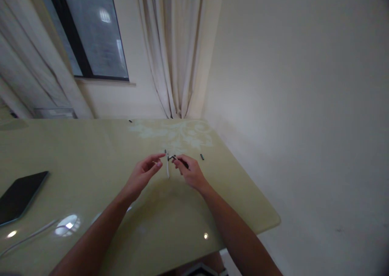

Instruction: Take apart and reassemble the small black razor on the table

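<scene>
A slim white strip [167,170] with a greyish upper end stands roughly upright between my hands, above the table. My left hand [142,174] is beside it on the left, thumb and index finger apart, the index fingertip at or very near its upper part. My right hand [190,171] is closed in a pinch on a small dark piece with a bent, shiny end [172,157] that reaches to the strip. Whether the two parts are joined is too small to tell. The fingers hide most of the dark piece.
The glossy table [243,203] has a rounded right corner and stands by a wall. A small dark bar [202,157] lies right of my hands, another dark bit [130,121] at the back edge. A black tablet-like slab [22,197] and a white cable [28,236] lie left.
</scene>
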Available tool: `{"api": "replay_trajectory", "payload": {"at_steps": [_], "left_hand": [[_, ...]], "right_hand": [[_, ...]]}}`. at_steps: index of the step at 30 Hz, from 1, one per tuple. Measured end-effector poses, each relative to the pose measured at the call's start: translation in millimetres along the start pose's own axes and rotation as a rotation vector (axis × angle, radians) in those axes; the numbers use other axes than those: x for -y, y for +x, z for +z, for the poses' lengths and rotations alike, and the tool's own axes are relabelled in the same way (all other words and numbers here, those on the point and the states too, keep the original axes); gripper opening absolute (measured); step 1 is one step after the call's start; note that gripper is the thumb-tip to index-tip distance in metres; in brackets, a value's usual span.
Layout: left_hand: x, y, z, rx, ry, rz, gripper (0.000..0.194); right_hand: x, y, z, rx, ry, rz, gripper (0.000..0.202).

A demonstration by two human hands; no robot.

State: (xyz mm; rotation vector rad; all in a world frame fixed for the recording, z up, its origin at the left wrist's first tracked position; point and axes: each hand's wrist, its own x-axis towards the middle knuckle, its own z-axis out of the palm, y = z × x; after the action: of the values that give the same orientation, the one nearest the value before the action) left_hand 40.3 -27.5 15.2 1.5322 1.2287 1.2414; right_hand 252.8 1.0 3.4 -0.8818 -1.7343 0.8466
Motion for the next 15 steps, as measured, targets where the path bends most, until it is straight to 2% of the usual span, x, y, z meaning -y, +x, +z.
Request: {"api": "replay_trajectory", "payload": {"at_steps": [3,6,9,12,15], "left_hand": [[11,3,0.0,-0.056,0.238,0.014,0.044],[25,6,4.5,-0.03,0.554,0.043,0.044],[34,7,14.0,-0.015,0.78,0.004,0.05],[36,8,22.7,0.002,0.907,-0.053,0.051],[34,11,25.8,0.025,0.938,-0.089,0.051]], "right_hand": [[-21,13,-33,-0.176,-0.018,0.099,0.041],[-46,21,-78,-0.373,-0.222,0.228,0.041],[-64,18,-110,-0.415,-0.45,0.398,0.039],[-72,13,-118,-0.428,-0.618,0.519,0.034],[-74,12,-113,-0.454,-0.669,0.551,0.028]]}}
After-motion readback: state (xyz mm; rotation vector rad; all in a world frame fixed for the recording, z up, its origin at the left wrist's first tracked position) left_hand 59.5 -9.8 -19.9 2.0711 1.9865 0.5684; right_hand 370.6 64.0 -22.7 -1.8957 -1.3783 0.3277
